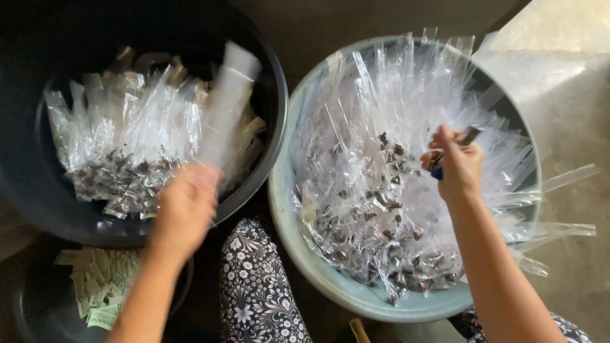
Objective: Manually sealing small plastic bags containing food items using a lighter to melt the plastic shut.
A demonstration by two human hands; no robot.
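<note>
The left hand (184,206) pinched a blurred clear packet (225,105) over the black basin (270,82) on the left, while the right hand (459,166) clasped a small blue-and-metal tool (454,147) above the pale basin (298,254).

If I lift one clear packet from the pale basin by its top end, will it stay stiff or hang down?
A packet would probably flop: the film looks thin and crinkled. The dark bits sit at one end, so that end likely hangs lowest. It seems light, and the glossy film may slip in the hands.
</note>
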